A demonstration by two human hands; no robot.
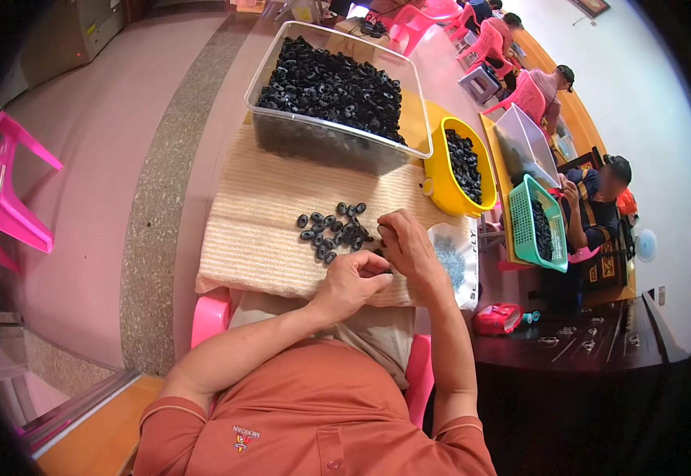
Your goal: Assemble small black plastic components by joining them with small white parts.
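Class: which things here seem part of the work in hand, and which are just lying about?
Probably in use:
loose black parts
clear bin
yellow tub
small blue pieces
striped cloth

Apparently lying about:
red bundle
pink chair at left

My one head view, down onto the worktop (254, 210)
I look from close above its near edge, facing down and forward; the fisheye catches the wearer's shirt (306, 397) on its near side and floor (84, 159) to its left.

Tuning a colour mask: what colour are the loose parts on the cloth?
The loose parts are black, best seen in the head view.
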